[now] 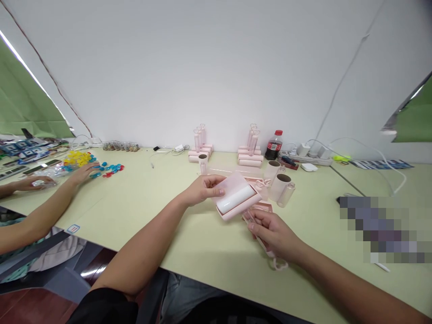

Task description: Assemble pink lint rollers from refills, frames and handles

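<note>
Grasping open pale-pink box (243, 206) with white cylinder (235, 199) inside in left hand (206, 190), above pale-green table (202, 238); pinching clear tube (249, 217) with pink heart-shaped loop (279, 264) in right hand (274, 234), at the box's five o'clock.

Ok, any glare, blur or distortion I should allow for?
Head view: lighting mostly even, a faint highlight on the white roll; the heart-shaped loop below the right hand looks soft; a pixelated patch masks detail; wide-angle stretch towards the edges.
</note>
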Available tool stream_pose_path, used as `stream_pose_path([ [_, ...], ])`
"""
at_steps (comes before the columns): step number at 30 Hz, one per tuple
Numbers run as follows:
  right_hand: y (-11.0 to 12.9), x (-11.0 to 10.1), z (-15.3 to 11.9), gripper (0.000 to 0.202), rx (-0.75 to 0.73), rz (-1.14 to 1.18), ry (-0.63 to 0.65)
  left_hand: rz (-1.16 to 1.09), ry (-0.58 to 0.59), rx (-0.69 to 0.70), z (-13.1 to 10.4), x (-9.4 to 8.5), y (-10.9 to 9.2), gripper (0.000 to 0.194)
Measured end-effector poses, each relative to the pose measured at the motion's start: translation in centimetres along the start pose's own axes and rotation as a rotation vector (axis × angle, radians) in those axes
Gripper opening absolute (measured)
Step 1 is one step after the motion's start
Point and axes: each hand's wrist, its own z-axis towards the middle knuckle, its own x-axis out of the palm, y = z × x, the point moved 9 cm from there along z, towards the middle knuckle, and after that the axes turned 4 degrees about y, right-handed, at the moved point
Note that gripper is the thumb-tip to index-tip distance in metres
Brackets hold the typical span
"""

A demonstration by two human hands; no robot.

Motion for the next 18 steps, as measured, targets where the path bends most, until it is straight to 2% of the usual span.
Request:
stream_pose_path([
  [3,0.2,-0.1,0.1,0.031,-0.021,0.013,0.001,0.002,0.030,0.001,0.3,0.7,0.4,0.052],
  [8,0.1,0.1,0.2,0.035,-0.038,0.083,0.013,0.042,0.017,0.026,0.5,1.0,0.5,0.053],
  [14,-0.7,0.3,0.0,0.039,-0.016,0.120,0.000,0.155,0.122,-0.008,0.3,2.2,0.9,0.050],
  [18,-1.1,0.4,0.1,0.038,-0.002,0.160,-0.008,0.224,0.118,-0.018,0.2,2.7,0.7,0.051],
])
